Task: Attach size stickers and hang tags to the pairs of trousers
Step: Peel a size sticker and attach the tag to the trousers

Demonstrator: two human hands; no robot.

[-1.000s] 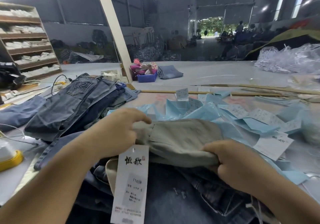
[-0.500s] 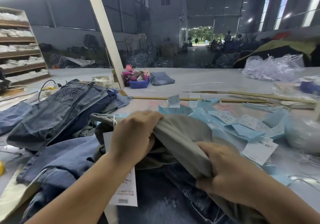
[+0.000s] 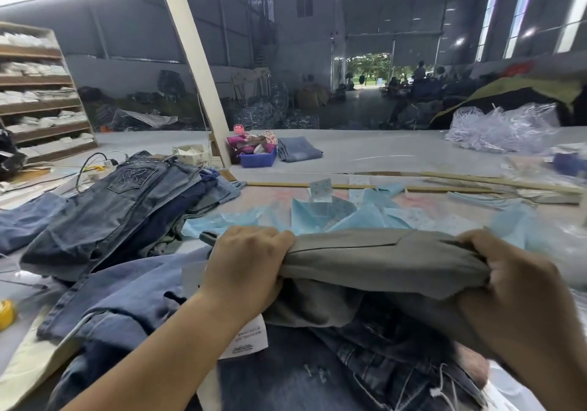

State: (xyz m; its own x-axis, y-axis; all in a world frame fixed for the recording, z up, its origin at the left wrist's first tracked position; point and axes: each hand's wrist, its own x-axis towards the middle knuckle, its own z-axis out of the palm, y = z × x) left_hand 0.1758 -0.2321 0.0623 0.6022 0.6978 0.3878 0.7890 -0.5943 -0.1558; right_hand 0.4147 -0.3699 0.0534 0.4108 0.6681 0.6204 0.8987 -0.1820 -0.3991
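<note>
Gripping the grey trousers [image 3: 381, 258] above the jeans [image 3: 286, 379], our left hand [image 3: 244, 264] hides most of the tag [image 3: 249, 337]; our right hand [image 3: 514, 286] now grips farther out, cloth stretched.

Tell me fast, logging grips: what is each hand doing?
Left hand: grips the grey trousers.
Right hand: grips the same trousers.

Left hand [image 3: 246, 259] and right hand [image 3: 514, 286] each grip an end of grey trousers [image 3: 381, 258], stretched taut between them over a jeans pile [image 3: 104, 220]. White hang tag [image 3: 249, 339] under left wrist. Blue paper sheets [image 3: 317, 216] on table [image 3: 397, 156] behind.
</note>
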